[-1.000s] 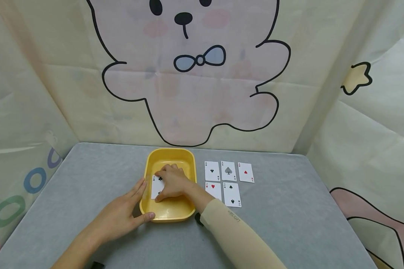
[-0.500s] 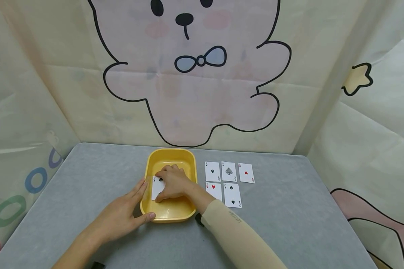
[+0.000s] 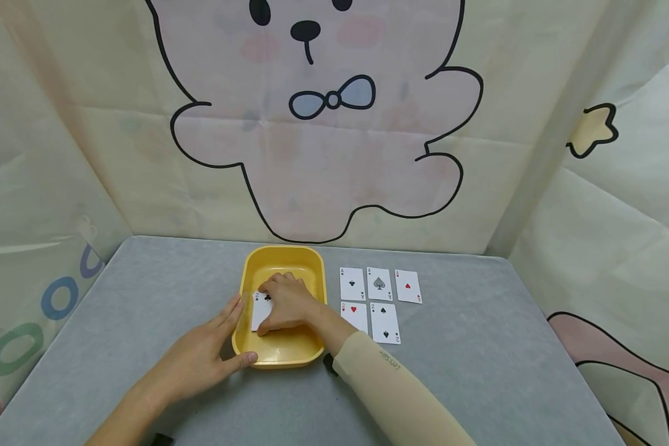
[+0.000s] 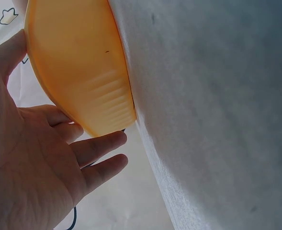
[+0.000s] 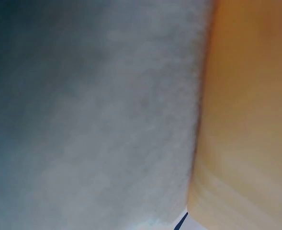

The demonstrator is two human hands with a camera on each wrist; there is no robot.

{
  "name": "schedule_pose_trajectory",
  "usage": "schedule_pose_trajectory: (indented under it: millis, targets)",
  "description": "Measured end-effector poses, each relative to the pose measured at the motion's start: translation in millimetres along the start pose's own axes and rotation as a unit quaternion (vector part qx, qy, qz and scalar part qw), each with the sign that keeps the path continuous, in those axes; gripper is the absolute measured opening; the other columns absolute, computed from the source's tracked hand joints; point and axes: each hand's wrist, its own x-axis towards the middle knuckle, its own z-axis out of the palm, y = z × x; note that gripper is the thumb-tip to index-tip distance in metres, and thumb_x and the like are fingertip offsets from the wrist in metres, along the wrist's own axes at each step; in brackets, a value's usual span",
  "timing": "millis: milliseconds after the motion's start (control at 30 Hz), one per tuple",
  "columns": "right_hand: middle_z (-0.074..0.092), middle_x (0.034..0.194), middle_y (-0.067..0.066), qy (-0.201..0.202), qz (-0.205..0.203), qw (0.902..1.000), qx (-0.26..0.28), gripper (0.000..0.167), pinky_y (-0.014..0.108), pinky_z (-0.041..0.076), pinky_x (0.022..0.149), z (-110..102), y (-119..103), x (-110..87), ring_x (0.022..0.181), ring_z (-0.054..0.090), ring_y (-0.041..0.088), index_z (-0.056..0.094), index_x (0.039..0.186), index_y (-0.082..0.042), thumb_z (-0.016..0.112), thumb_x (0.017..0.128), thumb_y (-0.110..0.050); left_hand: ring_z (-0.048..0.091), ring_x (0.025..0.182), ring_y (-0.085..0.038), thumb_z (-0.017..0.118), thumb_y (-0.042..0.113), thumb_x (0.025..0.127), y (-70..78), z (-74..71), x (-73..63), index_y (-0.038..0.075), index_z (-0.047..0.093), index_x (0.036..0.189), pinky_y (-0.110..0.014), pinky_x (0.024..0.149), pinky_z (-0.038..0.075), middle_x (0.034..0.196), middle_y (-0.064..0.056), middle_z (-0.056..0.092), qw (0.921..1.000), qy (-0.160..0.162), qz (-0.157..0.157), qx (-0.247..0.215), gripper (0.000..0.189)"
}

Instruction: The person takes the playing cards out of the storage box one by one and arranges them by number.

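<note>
Inside the yellow tray (image 3: pixel 279 356), my right hand (image 3: pixel 290 303) grips a white playing card (image 3: pixel 261 313) from above, thumb at its near edge and fingertips at its far edge. A black club shows at the card's upper corner; its right part is hidden under the hand. My left hand (image 3: pixel 203 353) rests against the tray's left side, thumb at the near corner. In the left wrist view, its straight fingers (image 4: pixel 102 146) lie along the tray's outer wall (image 4: pixel 83 62). The right wrist view catches only the tray's wall (image 5: pixel 251 120) and the cloth.
Face up to the tray's right lie the ace of clubs (image 3: pixel 352 284), ace of spades (image 3: pixel 379 284) and ace of hearts (image 3: pixel 408 287). In front of them are the two of hearts (image 3: pixel 354 317) and two of spades (image 3: pixel 385 323). Grey cloth (image 3: pixel 479 353) covers the table; printed curtains (image 3: pixel 390 167) enclose it.
</note>
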Motion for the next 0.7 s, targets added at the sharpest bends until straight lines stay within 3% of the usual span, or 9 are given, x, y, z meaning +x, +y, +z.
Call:
schedule_pose_trajectory:
  millis: [233, 700]
  targets:
    - [0.060, 0.136, -0.003, 0.006, -0.005, 0.9999, -0.007, 0.080, 0.033, 0.042, 0.094, 0.3, -0.4, 0.5, 0.118, 0.050, 0.016, 0.064, 0.141, -0.018, 0.087, 0.072, -0.053, 0.056, 0.136, -0.042, 0.066, 0.065, 0.096, 0.0, -1.0, -1.0, 0.006, 0.029, 0.166, -0.059, 0.103, 0.050, 0.171, -0.013, 0.028, 1.0000, 0.002, -0.001, 0.002, 0.098]
    - [0.060, 0.139, -0.002, 0.009, -0.003, 1.0000, 0.003, 0.081, 0.036, 0.043, 0.100, -0.2, -1.1, -0.9, 0.121, 0.051, 0.017, 0.062, 0.143, -0.016, 0.083, 0.074, -0.053, 0.054, 0.138, -0.041, 0.065, 0.065, 0.096, -0.4, -0.5, -0.9, 0.005, 0.028, 0.166, -0.059, 0.105, 0.049, 0.171, -0.013, 0.027, 1.0000, 0.003, 0.000, -0.001, 0.099]
